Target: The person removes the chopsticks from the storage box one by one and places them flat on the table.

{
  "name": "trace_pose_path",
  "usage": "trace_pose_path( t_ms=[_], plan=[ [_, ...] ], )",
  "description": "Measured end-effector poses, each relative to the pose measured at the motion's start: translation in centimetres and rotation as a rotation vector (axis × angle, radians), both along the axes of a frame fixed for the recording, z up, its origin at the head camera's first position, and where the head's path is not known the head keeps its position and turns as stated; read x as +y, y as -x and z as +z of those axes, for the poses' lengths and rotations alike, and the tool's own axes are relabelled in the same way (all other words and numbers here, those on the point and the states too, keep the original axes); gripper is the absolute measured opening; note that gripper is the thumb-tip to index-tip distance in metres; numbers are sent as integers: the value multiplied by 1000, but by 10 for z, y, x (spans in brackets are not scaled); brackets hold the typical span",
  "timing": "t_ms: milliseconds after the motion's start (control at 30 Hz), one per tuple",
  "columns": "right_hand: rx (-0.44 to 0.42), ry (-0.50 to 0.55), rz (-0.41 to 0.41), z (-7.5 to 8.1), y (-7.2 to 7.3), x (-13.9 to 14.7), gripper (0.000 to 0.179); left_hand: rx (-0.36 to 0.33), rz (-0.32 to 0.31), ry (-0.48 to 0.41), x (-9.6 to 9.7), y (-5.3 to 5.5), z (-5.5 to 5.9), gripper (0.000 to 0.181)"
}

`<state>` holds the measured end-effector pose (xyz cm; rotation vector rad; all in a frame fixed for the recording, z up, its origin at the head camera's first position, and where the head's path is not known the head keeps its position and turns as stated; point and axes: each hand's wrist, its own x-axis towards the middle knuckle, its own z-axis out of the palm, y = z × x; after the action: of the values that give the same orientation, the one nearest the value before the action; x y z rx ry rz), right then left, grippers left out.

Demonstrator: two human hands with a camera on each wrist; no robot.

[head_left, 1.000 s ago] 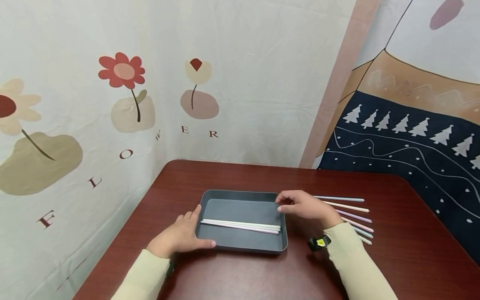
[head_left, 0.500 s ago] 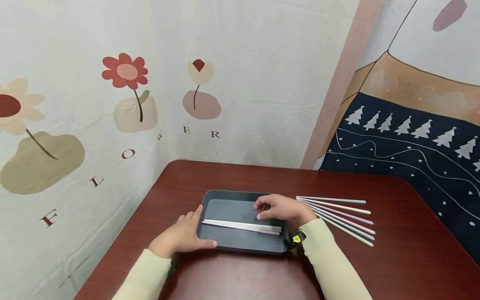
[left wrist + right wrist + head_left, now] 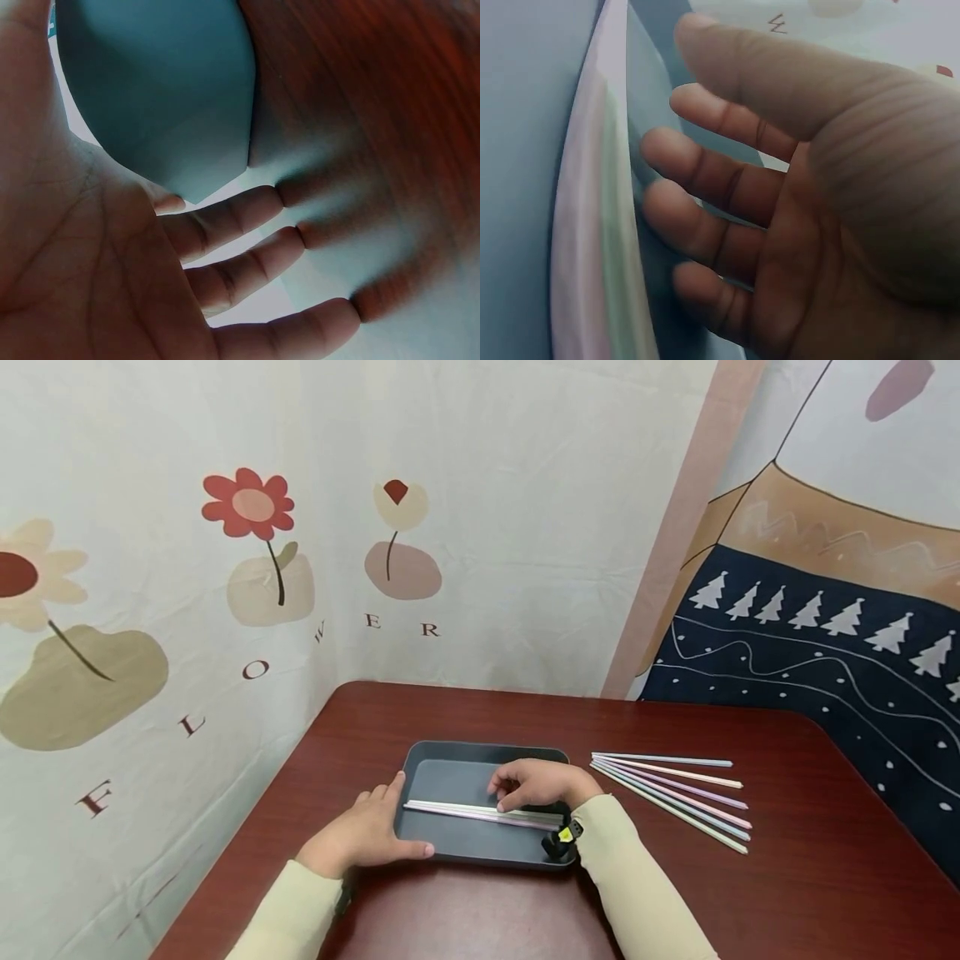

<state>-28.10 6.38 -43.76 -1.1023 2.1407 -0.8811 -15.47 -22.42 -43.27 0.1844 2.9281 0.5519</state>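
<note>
A shallow dark grey tray [image 3: 465, 843] sits on the table. In it lies a small bundle of long, slim pastel sticks [image 3: 450, 811], like chopsticks, stretching from side to side. My left hand [image 3: 363, 831] rests against the tray's left end, fingers straight and thumb along the front edge; the left wrist view has the tray's outer wall [image 3: 165, 90] beside the palm. Over the tray's right half hovers my right hand [image 3: 536, 783], fingers loosely bent and holding nothing. In the right wrist view pink, green and whitish sticks [image 3: 592, 225] run close alongside its fingertips.
Right of the tray, several more pastel sticks [image 3: 675, 793] lie fanned out on the reddish-brown table [image 3: 480, 910], their left ends close together. A printed curtain [image 3: 517, 527] hangs behind the table.
My right hand has moved left from the tray's right rim to above the bundle, then lower towards it. The left hand stays where it was, and the fanned sticks are less covered.
</note>
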Motion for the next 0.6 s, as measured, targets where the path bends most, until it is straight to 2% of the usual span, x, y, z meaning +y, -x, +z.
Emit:
trace_pose_path(
  t_ms=[300, 600],
  plan=[
    [49, -61, -28, -3, -1, -7, 14, 8, 1, 9, 2, 0, 1, 134],
    [63, -57, -45, -8, -1, -10, 13, 8, -7, 9, 2, 0, 2, 134]
  ],
)
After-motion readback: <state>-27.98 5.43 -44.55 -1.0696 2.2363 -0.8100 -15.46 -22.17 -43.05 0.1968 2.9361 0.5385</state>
